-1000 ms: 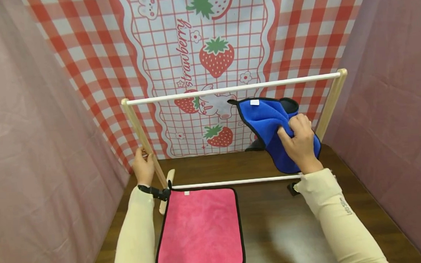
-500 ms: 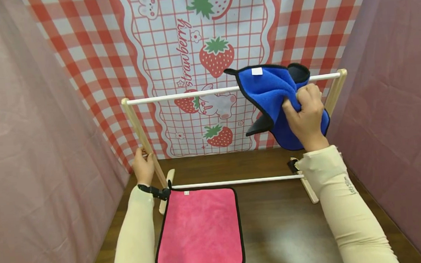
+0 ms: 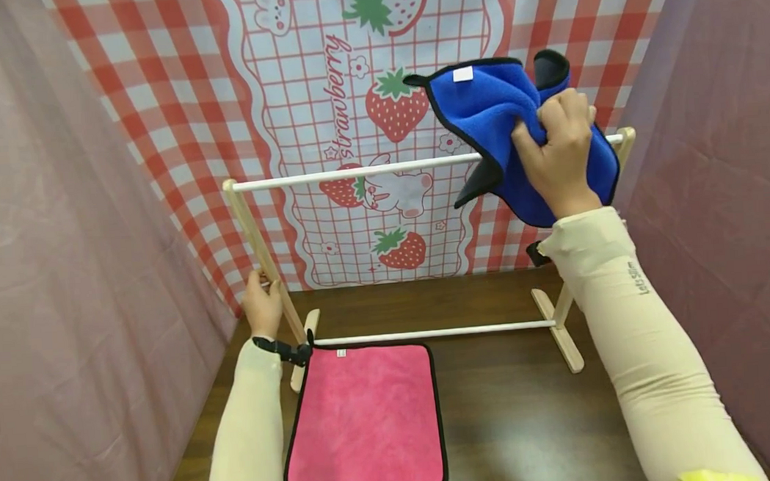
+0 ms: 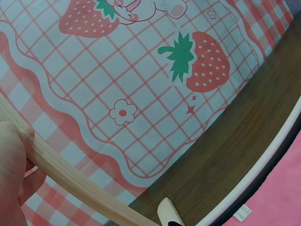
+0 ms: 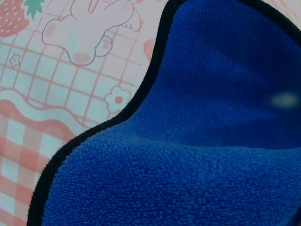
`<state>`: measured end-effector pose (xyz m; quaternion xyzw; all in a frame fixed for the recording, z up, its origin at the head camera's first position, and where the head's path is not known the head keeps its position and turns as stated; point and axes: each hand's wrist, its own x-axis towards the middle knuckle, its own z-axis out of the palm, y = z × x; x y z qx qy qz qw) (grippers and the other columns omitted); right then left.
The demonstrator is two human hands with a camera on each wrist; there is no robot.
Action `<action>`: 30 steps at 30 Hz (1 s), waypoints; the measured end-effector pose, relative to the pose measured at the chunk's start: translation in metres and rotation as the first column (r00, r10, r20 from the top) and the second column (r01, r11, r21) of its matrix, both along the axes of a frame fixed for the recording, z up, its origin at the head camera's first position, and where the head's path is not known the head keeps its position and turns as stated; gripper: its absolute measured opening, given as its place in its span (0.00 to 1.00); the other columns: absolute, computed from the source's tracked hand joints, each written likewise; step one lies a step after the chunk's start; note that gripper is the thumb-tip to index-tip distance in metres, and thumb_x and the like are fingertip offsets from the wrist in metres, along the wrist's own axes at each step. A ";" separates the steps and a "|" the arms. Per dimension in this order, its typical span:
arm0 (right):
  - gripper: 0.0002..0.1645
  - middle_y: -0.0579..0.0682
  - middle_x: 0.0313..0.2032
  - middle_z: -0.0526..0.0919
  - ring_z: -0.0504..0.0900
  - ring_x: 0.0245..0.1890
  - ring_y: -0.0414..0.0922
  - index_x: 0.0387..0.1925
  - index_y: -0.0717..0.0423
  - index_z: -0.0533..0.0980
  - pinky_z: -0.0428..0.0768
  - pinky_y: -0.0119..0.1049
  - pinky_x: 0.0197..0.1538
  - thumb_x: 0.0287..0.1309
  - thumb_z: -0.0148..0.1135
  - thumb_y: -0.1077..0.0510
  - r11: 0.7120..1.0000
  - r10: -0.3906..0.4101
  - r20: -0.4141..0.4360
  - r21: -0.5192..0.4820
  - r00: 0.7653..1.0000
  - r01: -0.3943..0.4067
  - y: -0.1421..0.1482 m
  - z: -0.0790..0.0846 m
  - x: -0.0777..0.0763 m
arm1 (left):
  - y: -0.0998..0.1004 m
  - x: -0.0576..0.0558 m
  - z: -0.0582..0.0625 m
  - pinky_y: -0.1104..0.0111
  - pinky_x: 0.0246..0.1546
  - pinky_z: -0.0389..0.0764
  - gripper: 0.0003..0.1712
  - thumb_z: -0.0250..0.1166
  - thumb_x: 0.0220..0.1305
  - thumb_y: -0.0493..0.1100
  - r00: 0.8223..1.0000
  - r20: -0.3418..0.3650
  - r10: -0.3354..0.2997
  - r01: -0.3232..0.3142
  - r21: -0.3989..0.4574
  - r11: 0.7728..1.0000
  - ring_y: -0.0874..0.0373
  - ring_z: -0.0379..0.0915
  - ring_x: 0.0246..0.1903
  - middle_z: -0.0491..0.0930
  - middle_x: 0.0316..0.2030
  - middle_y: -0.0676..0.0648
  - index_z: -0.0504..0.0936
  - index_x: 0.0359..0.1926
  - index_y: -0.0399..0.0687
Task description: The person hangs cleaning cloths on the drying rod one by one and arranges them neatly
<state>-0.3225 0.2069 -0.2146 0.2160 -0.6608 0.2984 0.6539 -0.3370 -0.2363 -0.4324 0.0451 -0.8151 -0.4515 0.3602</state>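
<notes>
My right hand (image 3: 561, 149) grips a bunched blue towel (image 3: 483, 106) with black edging, a white tag and a small black loop at its upper left corner. In the head view the towel overlaps the right part of the rack's white top rail (image 3: 354, 172). Blue pile fills most of the right wrist view, where the hand itself is out of sight. My left hand (image 3: 263, 303) holds the left wooden post (image 3: 252, 230) of the rack, its fingers curled round the wood in the left wrist view. A pink towel (image 3: 366, 422) with black edging lies flat in front.
The rack's lower white rail (image 3: 430, 333) runs just behind the pink towel's top edge. Its wooden feet (image 3: 558, 333) stand on the dark wooden table (image 3: 501, 410). Behind hangs a strawberry-print cloth (image 3: 397, 107), with pink curtains (image 3: 64, 289) on both sides.
My right hand has lifted the blue towel from below the top rail to a height where its upper part rises above that rail. The left hand and the pink towel have stayed put.
</notes>
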 end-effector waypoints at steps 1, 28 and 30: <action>0.23 0.66 0.28 0.68 0.66 0.32 0.64 0.19 0.66 0.63 0.55 0.42 0.42 0.56 0.59 0.54 1.000 -0.001 -0.002 0.005 1.000 0.001 0.001 0.002 -0.004 | 0.000 0.000 0.000 0.46 0.47 0.81 0.13 0.63 0.62 0.26 1.000 0.003 -0.001 0.001 -0.001 1.000 0.33 0.80 0.44 0.80 0.42 0.27 0.75 0.48 0.26; 0.26 0.67 0.47 0.70 0.65 0.50 0.66 0.45 0.69 0.73 0.61 0.64 0.54 0.75 0.44 0.47 0.903 -0.387 0.562 0.390 0.731 0.179 0.015 -0.004 -0.049 | 0.001 0.000 0.001 0.45 0.46 0.81 0.13 0.63 0.63 0.26 1.000 0.011 -0.006 0.006 0.007 1.000 0.32 0.80 0.43 0.79 0.42 0.26 0.74 0.48 0.26; 0.26 0.67 0.48 0.71 0.66 0.51 0.66 0.47 0.69 0.75 0.61 0.65 0.55 0.75 0.41 0.49 0.886 -0.421 0.592 0.432 0.688 0.170 0.015 -0.006 -0.047 | 0.000 0.001 0.001 0.45 0.46 0.81 0.13 0.63 0.63 0.26 1.000 0.014 -0.007 0.007 0.009 1.000 0.32 0.80 0.43 0.79 0.42 0.27 0.74 0.48 0.26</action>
